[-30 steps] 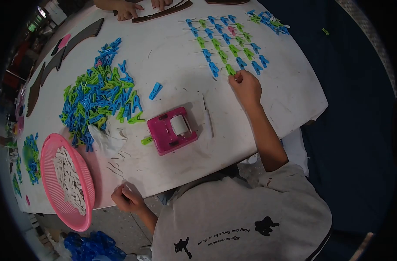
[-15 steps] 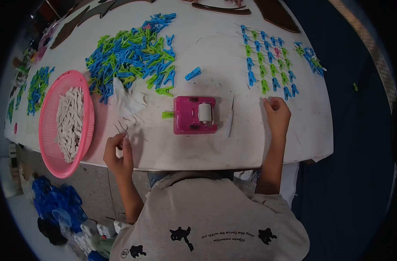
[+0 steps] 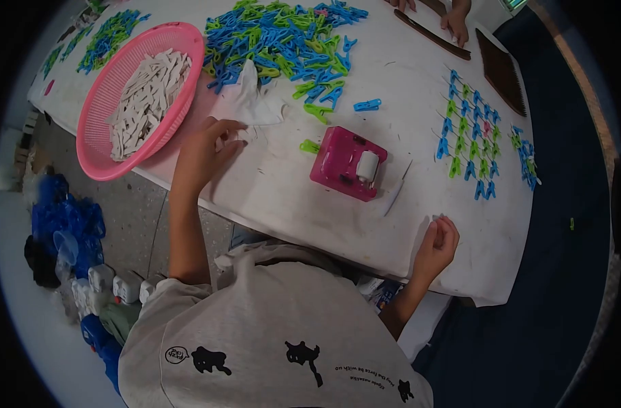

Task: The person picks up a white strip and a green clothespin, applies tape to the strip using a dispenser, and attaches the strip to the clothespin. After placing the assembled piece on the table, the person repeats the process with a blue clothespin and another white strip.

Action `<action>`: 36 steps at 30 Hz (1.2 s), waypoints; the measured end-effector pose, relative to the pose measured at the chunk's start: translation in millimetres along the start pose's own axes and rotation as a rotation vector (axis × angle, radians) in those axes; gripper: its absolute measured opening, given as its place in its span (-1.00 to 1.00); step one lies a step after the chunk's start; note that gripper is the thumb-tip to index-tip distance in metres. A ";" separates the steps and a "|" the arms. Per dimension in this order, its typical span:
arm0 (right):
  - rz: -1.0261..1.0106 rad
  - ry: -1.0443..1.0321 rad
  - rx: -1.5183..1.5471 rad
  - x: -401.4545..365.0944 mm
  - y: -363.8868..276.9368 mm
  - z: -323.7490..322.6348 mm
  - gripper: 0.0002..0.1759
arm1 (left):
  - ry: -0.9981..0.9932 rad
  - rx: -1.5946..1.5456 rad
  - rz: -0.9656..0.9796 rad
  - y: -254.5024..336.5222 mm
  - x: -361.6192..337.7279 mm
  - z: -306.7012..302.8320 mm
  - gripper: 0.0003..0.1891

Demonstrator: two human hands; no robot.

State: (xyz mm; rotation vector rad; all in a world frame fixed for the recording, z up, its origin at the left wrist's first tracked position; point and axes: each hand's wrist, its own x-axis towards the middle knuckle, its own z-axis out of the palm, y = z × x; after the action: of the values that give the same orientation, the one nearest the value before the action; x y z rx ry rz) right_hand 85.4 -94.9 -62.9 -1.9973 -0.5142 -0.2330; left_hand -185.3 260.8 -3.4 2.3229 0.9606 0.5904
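My left hand [image 3: 205, 153] reaches over the table's left side, thumb and index finger apart, close to several thin dark strands [image 3: 258, 134] beside a crumpled white cloth [image 3: 256, 102]. My right hand [image 3: 441, 248] rests near the front edge with its fingers curled together. A tiny pale bit shows at those fingertips, too small to name. Between the hands stands a magenta box with a white roll [image 3: 341, 163]. A green clothespin [image 3: 309, 145] sticks out from its left side. Right of the box lies a white-handled tool with a thin tip [image 3: 394, 196].
A pink basket [image 3: 188, 88] of whitish strips stands at left. Blue and green clothespins [image 3: 276, 44] are heaped at the back. Rows of clothespins [image 3: 473, 132] with thin strands lie at right. Another person's hands [image 3: 455, 26] touch a dark curved piece [image 3: 433, 35] at the far edge.
The view has turned, so the table appears tilted. My left hand has moved forward to the strands by the cloth, its finger and thumb wider apart. My right hand stays curled near the edge.
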 end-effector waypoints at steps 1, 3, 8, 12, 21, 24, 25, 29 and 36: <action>0.000 -0.008 0.002 0.8 -0.6 0.1 -0.83 | -0.060 0.030 0.029 2.0 -0.8 2.6 -0.70; 0.043 0.009 -0.044 5.6 -2.6 0.2 -0.84 | -0.116 0.062 0.057 1.2 3.0 5.8 -0.70; 0.041 0.026 0.020 3.8 -2.6 0.4 -0.86 | -0.006 0.142 0.241 -20.4 47.1 13.8 -0.66; 0.022 0.016 0.005 3.3 -1.6 -0.4 -0.85 | -0.048 0.162 0.238 -19.2 73.9 11.9 -0.65; 0.032 0.015 0.016 4.7 2.2 -1.0 -0.85 | 0.088 0.181 0.270 -45.5 113.9 17.4 -0.63; 0.045 0.015 0.005 5.6 1.2 -0.5 -0.85 | 0.390 -0.178 0.101 -13.4 114.2 19.4 -0.63; 0.047 0.008 0.004 5.4 0.5 -0.8 -0.85 | 0.550 -0.120 0.199 -1.5 116.4 18.9 -0.62; 0.044 0.012 0.010 5.7 -2.5 0.5 -0.85 | 0.594 0.148 0.355 4.2 138.4 21.1 -0.58; 0.051 0.010 0.031 4.2 0.6 -2.4 -0.85 | 0.113 0.079 0.149 15.2 59.5 14.2 -0.68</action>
State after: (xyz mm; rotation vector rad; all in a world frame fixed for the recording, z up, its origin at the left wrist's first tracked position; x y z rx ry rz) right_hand 89.6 -96.1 -60.6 -1.9757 -0.4576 -0.2019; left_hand -131.0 291.2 6.5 2.4688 0.8805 0.7633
